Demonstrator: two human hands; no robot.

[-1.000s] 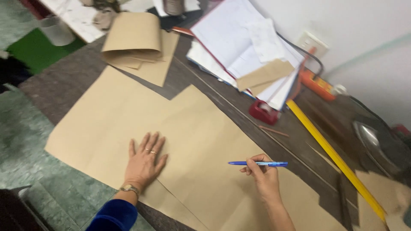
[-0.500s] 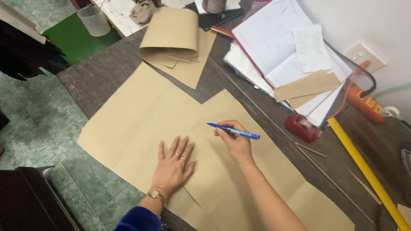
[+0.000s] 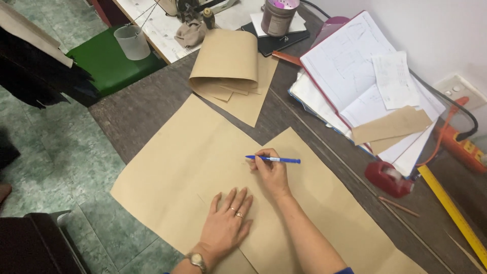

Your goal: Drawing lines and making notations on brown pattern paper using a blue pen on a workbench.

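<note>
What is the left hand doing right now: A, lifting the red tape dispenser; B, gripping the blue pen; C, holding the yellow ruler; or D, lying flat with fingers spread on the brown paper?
D: the left hand lies palm down, fingers spread, on the brown paper, while the right hand holds the blue pen.

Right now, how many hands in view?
2. Left hand lies flat on the brown paper sheet; right hand, just above it, holds a blue pen on the same sheet.
</note>
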